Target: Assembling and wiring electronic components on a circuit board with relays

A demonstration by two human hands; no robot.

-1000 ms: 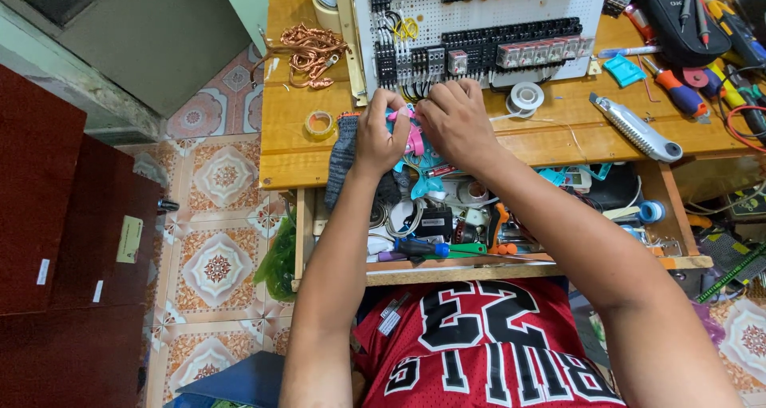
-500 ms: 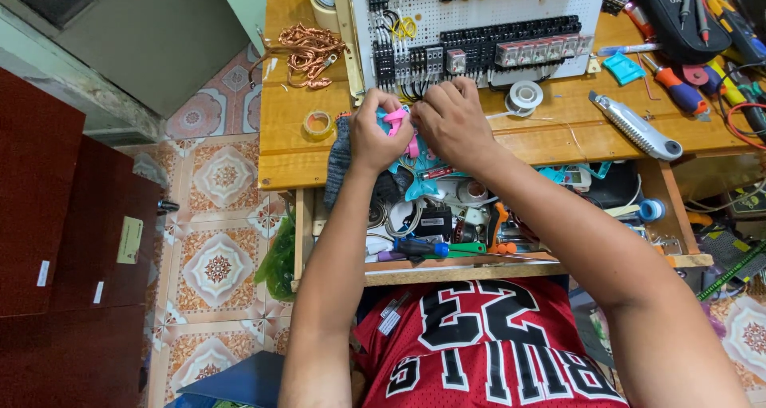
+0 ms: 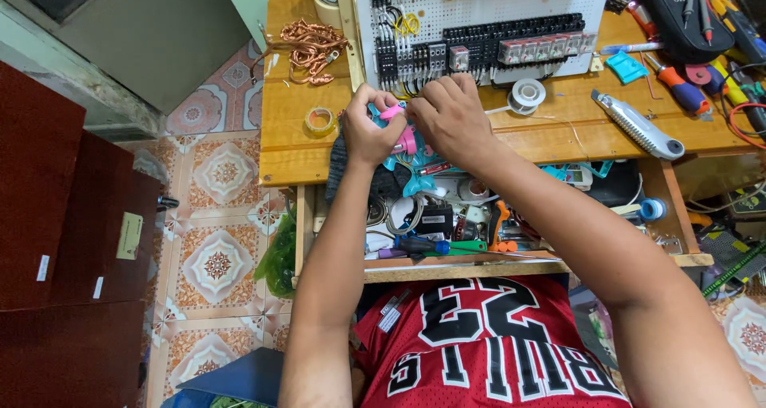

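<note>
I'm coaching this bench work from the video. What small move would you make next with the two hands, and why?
Probably keep the left hand steady and let the right hand work the pink piece, since both hands pinch the small pink and blue tool together at the bench edge, hiding the detail.

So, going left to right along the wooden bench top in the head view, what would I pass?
Tangle of copper wire → roll of clear tape → left hand → right hand → small white solder spool → grey utility knife.
</note>
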